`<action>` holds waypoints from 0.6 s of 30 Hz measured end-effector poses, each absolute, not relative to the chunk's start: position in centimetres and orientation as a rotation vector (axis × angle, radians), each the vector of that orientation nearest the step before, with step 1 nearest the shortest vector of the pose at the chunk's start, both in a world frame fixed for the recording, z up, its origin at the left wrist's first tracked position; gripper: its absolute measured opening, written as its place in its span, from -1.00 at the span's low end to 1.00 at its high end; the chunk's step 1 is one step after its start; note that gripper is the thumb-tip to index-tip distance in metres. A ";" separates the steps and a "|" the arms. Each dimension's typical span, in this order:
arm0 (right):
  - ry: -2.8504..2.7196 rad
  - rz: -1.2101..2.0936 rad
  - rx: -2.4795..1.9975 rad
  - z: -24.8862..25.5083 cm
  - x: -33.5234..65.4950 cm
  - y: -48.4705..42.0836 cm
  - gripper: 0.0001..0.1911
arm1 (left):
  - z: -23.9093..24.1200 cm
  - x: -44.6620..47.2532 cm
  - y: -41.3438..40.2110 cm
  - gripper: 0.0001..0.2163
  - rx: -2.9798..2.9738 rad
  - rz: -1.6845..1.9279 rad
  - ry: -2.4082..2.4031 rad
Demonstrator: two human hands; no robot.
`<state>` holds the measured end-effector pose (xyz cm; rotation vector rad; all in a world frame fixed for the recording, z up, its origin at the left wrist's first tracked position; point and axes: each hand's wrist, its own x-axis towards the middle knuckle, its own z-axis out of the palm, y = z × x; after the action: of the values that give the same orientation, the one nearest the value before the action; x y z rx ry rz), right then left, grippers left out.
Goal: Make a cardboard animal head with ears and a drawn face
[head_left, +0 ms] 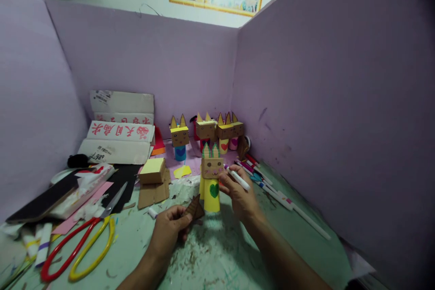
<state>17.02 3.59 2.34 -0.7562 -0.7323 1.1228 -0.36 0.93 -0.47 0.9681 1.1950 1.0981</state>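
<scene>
My left hand pinches small brown cardboard triangles with dark lines, low over the table. In my right hand is a white marker with a purple end, pointing at the head of a cardboard cat figure. The fingertips are beside the figure's head; whether they touch it I cannot tell. The figure stands upright on a yellow paper tube with a green heart, and has green-edged ears and a drawn face. A white marker cap lies near my left hand.
Behind stand several similar figures, one on a blue tube. Red-and-yellow scissors lie open at left. A cardboard box head, folded cartons and paper scraps are at left. Several markers line the right. Purple panels enclose the table.
</scene>
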 end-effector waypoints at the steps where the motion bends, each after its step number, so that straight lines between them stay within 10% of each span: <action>1: -0.731 1.126 -0.753 2.5 16.8 3.6 -0.50 | -0.5 -0.4 0.9 -0.76 0.961 1.101 1.198; 18: -0.732 1.114 -0.779 1.8 16.6 3.4 -0.48 | -0.6 -0.4 1.0 -0.75 0.948 1.117 1.216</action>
<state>16.60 3.42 1.80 -0.7789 -0.7318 1.1139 -0.38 0.98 -0.62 0.9484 1.2156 1.1165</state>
